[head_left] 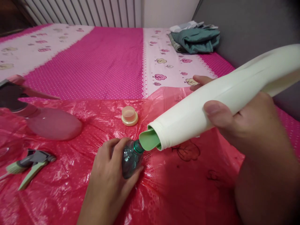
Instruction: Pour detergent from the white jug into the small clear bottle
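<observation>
My left hand (112, 172) is wrapped round a clear greenish spray bottle (131, 159) whose threaded neck is uncapped. A large white detergent jug (187, 115) lies tilted in my right hand (243, 125), its mouth pointing down to the left. The jug's green pouring spout (149, 140) meets or nearly meets the bottle's neck; whether liquid flows I cannot tell. Beyond the bottle, a translucent cap with a cream rim (129, 116) rests on the red plastic sheet (178, 187). To the left lies a green and grey spray trigger head (34, 164).
A pink spray bottle (55, 123) lies on its side at the left. Folded clothes (195, 37) are piled at the back right, beside a grey panel (239, 28). The pink patterned bedspread (103, 59) stretches behind the plastic sheet to a slatted headboard (93, 12).
</observation>
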`<move>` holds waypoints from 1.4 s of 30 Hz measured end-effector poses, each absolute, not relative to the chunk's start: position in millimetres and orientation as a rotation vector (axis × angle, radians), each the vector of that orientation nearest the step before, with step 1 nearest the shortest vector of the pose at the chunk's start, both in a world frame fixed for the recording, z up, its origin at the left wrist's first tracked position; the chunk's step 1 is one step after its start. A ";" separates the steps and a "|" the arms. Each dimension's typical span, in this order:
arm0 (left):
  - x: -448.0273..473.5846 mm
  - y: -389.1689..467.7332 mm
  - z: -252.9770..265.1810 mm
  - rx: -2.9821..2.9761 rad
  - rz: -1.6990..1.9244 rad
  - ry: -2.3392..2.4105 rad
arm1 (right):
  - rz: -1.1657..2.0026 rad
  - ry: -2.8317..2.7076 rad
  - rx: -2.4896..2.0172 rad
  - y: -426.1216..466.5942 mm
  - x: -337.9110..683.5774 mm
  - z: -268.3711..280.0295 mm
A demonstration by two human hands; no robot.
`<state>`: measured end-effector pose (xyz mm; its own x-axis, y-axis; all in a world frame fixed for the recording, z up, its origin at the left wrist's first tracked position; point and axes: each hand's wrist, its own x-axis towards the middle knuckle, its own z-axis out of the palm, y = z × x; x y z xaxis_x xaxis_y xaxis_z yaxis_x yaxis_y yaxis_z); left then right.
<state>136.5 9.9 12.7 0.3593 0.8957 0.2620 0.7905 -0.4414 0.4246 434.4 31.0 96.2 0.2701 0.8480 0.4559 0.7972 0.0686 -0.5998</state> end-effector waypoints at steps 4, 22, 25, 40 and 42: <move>136.0 9.5 12.2 2.418 0.671 1.507 | 0.025 -1.517 -1.703 29.2 433.3 95.6; 136.6 10.1 15.1 2.452 0.638 1.505 | -0.159 -1.598 -1.664 19.0 434.1 94.5; 138.0 9.9 16.4 2.439 0.630 1.517 | -0.175 -1.609 -1.660 18.6 433.4 95.2; 136.5 10.1 12.4 2.462 0.635 1.517 | -0.167 -1.591 -1.662 17.6 431.1 97.9; 136.3 10.3 12.7 2.456 0.628 1.522 | -0.151 -1.588 -1.656 17.5 430.8 98.1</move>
